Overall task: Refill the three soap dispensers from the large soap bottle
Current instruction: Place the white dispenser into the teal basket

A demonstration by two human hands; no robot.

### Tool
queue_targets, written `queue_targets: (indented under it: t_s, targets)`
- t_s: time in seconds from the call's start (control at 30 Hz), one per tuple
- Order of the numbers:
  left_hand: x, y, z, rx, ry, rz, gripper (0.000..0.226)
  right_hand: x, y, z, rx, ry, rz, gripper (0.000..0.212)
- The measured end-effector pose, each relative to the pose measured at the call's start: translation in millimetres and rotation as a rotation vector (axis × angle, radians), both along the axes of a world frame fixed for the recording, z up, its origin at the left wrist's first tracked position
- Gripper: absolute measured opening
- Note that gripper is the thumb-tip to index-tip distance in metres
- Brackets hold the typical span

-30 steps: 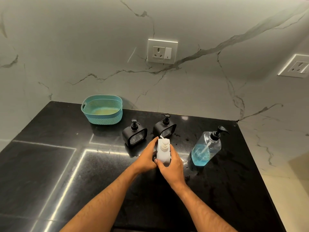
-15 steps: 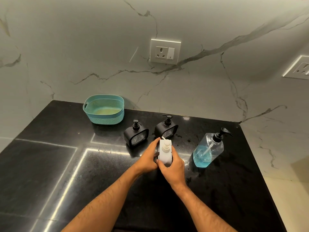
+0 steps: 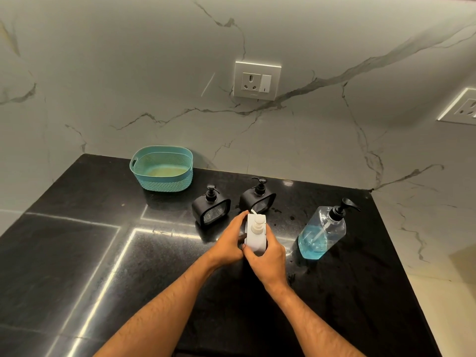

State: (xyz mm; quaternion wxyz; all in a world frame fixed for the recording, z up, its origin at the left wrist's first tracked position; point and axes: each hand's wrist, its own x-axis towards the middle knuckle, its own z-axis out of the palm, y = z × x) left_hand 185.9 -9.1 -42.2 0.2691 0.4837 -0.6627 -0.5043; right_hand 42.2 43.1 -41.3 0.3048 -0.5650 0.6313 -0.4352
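Note:
A white soap dispenser [image 3: 255, 235] with a cream pump stands on the black counter [image 3: 103, 253] between both hands. My left hand [image 3: 228, 242] grips its left side and my right hand [image 3: 268, 256] wraps its right side and front. Behind it stand two black dispensers, one on the left [image 3: 211, 208] and one on the right [image 3: 257, 199], both with their pumps on. The large clear soap bottle [image 3: 323, 231], holding blue soap in its lower part, stands upright to the right with its black pump fitted.
A teal perforated basket [image 3: 162, 168] sits at the back left by the marble wall. Wall sockets [image 3: 257, 79] are above the counter. The counter's right edge drops off near the large bottle; small wet spots dot the surface around it.
Both hands keep their hold on the white dispenser in the same spot. Only the camera view has shifted slightly.

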Motion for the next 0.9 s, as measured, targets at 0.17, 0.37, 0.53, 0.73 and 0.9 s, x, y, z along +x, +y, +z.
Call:
queue_targets:
  t_s: [0.17, 0.37, 0.53, 0.73, 0.9]
  targets:
    - [1.6, -0.7, -0.5, -0.016, 0.003, -0.003, 0.100, 0.2, -1.4, 0.4, 0.002, 0.003, 0.008, 0.075]
    - [0.3, -0.8, -2.7, -0.008, -0.004, -0.002, 0.101, -1.0, -0.3, -0.5, 0.012, 0.002, 0.019, 0.077]
    - [0.5, -1.8, -3.1, 0.004, -0.014, -0.008, 0.103, -2.0, -0.3, -0.3, 0.010, 0.002, 0.014, 0.076]
    - [-0.5, -3.7, -2.4, -0.010, -0.029, -0.007, 0.103, -3.0, -0.2, 3.5, 0.004, 0.012, 0.019, 0.076]
    - [2.2, -4.0, -0.1, -0.029, -0.039, 0.005, 0.106, -1.6, 0.5, 10.7, -0.008, 0.001, 0.038, 0.078]
